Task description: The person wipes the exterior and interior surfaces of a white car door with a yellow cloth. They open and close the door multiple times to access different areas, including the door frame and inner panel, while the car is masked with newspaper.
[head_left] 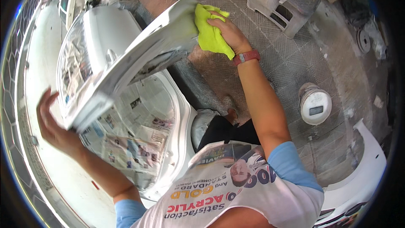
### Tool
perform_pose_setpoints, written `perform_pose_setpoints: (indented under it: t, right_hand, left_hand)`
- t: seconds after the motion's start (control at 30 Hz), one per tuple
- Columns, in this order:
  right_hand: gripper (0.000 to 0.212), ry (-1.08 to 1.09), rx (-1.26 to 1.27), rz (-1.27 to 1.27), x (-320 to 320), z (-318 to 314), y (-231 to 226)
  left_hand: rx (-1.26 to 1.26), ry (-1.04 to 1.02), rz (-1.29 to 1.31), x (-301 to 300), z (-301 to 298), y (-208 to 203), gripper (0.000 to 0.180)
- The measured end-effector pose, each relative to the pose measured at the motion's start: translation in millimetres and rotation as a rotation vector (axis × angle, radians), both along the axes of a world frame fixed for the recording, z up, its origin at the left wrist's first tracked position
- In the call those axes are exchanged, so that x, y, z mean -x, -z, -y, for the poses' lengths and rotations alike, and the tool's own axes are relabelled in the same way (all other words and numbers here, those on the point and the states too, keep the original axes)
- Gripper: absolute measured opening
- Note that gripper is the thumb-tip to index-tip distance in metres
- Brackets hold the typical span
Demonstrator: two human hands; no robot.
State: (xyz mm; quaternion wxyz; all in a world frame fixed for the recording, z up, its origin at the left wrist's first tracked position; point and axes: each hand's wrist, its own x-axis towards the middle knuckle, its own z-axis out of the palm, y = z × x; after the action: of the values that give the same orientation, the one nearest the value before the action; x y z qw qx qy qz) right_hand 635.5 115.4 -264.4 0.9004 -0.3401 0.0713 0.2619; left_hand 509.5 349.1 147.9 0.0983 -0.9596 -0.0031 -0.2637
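A bright yellow-green cloth [209, 33] is bunched under my right hand [228, 31], pressed against the far end of an open white car door [139, 44]. My fingers curl over the cloth. My left hand [57, 124] is raised beside the near end of the door, its fingers apart and nothing in them. Whether its palm touches the door edge I cannot tell. Behind the door, the car's door opening is covered with newspaper [135, 147].
The white car body [46, 152] runs along my left, with another papered window ahead. A dusty step stool [287, 0] stands at the far right. A white-lidded tub [315, 105] sits on the patterned floor [291, 71] to my right, near a loose white bumper [367, 156].
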Motion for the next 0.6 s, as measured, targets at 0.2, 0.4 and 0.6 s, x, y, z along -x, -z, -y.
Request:
perform_pose_setpoints:
  t: [0.2,0.4,0.6]
  right_hand:
    - [0.06,0.22,0.571,0.36,81.5,-37.4,-100.5]
    - [0.061,0.115,0.332,-0.018,172.1,-100.4,-96.4]
    - [0.058,0.334,0.314,-0.041,150.1,-189.5,-101.6]
  left_hand:
    - [0.165,-0.037,0.192,-0.2,14.1,10.4,0.034]
    - [0.133,-0.008,0.264,6.0,13.3,8.4,0.034]
    - [0.265,0.104,0.19,20.1,1.3,1.5,0.034]
